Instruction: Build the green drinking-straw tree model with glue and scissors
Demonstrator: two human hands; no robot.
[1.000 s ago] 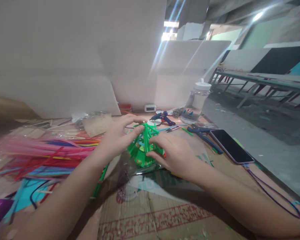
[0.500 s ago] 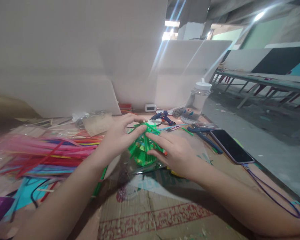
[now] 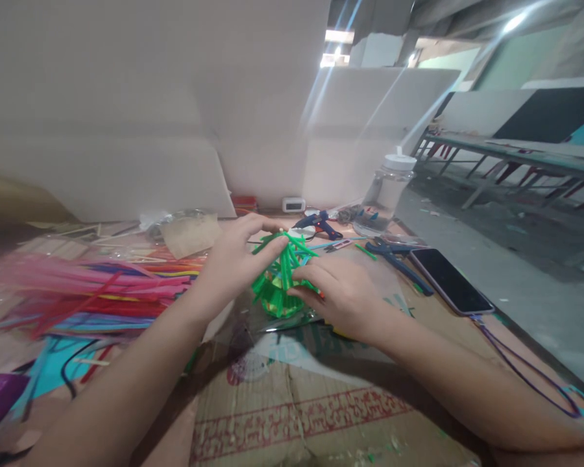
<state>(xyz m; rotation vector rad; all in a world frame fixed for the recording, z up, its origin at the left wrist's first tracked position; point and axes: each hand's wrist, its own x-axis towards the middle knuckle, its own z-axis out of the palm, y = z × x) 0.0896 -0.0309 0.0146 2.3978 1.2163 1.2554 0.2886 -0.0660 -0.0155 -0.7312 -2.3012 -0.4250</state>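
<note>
Cluttered worktop (image 3: 178,425) | left hand (image 3: 241,256) pinches green-strip frame (image 3: 275,301) on top; right hand (image 3: 343,292) alongside, grip unclear | apparently adjusting it; next needs steadiness

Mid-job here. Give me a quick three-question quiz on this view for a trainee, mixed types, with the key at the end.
1. True or false: the phone lies to the right of the green piece.
2. What colour is the lid of the bottle? (a) red (b) white (c) black
3. Which hand is at the top of the green piece, rather than at its side?

Key: 1. True. 2. b. 3. The left hand; the right hand is at the side.
</note>
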